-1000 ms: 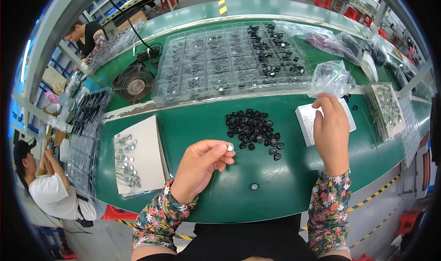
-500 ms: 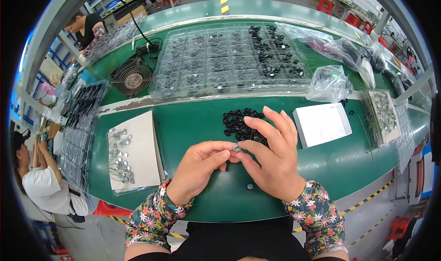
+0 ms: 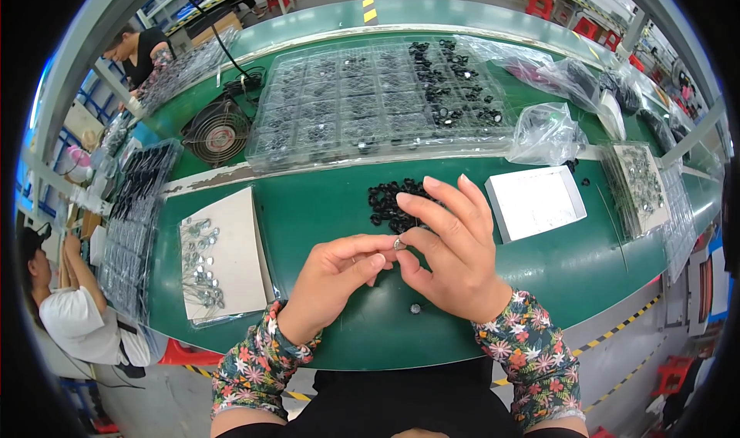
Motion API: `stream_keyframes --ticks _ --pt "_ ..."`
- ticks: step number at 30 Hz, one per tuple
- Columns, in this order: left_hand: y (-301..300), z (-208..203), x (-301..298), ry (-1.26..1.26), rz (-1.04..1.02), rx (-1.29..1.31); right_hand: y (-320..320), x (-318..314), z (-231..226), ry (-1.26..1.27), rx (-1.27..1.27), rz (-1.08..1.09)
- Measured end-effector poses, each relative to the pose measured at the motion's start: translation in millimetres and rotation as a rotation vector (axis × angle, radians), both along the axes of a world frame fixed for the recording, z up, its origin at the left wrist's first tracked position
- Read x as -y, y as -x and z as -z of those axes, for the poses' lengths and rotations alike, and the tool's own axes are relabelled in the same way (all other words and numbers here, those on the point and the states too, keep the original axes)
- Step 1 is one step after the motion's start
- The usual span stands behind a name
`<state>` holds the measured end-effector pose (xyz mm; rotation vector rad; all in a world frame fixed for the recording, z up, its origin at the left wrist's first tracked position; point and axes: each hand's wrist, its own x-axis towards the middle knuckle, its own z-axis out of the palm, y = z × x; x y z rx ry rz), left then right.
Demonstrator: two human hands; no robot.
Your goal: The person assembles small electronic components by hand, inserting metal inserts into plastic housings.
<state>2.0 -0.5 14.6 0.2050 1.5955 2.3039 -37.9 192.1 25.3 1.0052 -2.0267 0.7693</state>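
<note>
A small round silver piece (image 3: 398, 244) is pinched between the fingertips of both hands above the green table. My left hand (image 3: 324, 282) grips it from the left with thumb and index finger, the other fingers curled under. My right hand (image 3: 456, 272) meets it from the right with thumb and index finger, while its other fingers are raised and spread. Just beyond the right fingers lies a pile of small black ring-like parts (image 3: 388, 204), partly covered by that hand. Closer to the front edge, a second small round silver piece (image 3: 416, 308) rests loose on the table.
To the left lies a beige card (image 3: 240, 241) with several wired silver pieces. An open white box (image 3: 537, 205) stands at right, near a bagged card (image 3: 644, 191). Farther back are a large clear compartment tray (image 3: 362, 107), a fan (image 3: 219, 132) and plastic bags (image 3: 545, 134). Two people work at left.
The silver piece has turned slightly between the fingertips, and my right fingers have shifted a little around it. The whole view has shifted slightly.
</note>
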Motion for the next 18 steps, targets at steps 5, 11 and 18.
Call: stream_keyframes --ticks 5,11,18 --pt "8.0 0.8 -7.6 0.412 -0.307 -0.385 11.2 -16.9 -8.6 0.177 0.131 -0.009" --pt "24.4 15.0 -23.4 1.050 -0.208 -0.934 18.9 -32.4 -4.0 0.404 0.264 0.032" --pt "32.3 21.6 -32.6 1.184 -0.108 -0.967 15.8 -33.4 -3.7 0.394 0.282 -0.016"
